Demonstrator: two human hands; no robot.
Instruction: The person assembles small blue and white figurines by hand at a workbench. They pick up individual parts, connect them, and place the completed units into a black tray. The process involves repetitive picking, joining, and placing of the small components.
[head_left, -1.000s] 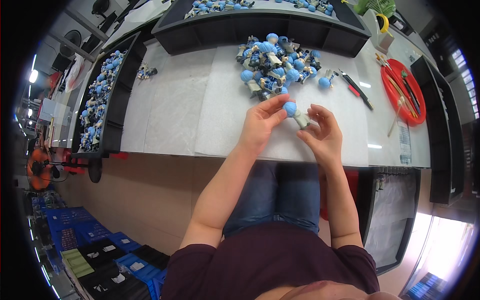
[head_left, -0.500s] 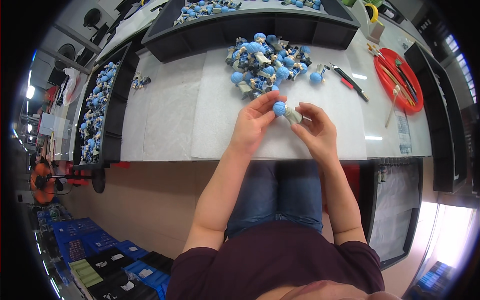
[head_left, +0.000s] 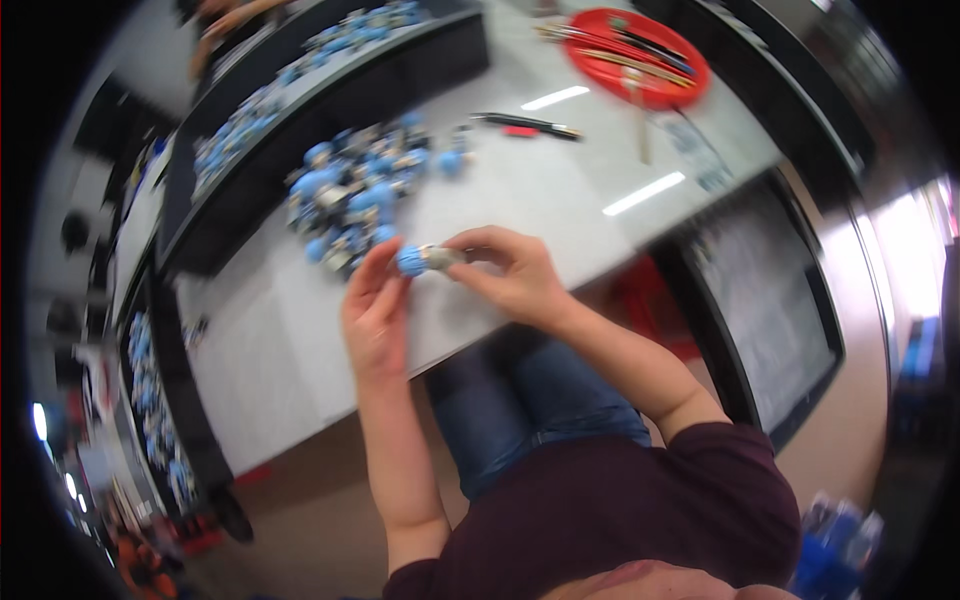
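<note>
Between my two hands, above the near part of the table, is a small figurine [head_left: 411,262] with a ribbed blue head and a pale body. My right hand [head_left: 515,272] pinches its body between thumb and fingers. Thumb and fingertips of my left hand [head_left: 377,318] close on the blue head from the other side. Just beyond lies a loose pile of similar blue-headed figurines [head_left: 345,195], and a single figurine [head_left: 452,162] sits a little to its right. The picture is blurred, so finer detail is lost.
A long black tray [head_left: 330,120] of figurines borders the far side; another black tray [head_left: 180,400] stands at the left. A black pen-like tool [head_left: 535,126] lies near a red dish [head_left: 690,92] of brushes. At the right below the table is a dark-rimmed tray [head_left: 755,300]. Another person's arm [head_left: 240,18] shows far left.
The whole view has turned, so the table now slants and its right side shows more. Both hands still hold the figurine, which now lies more level.
</note>
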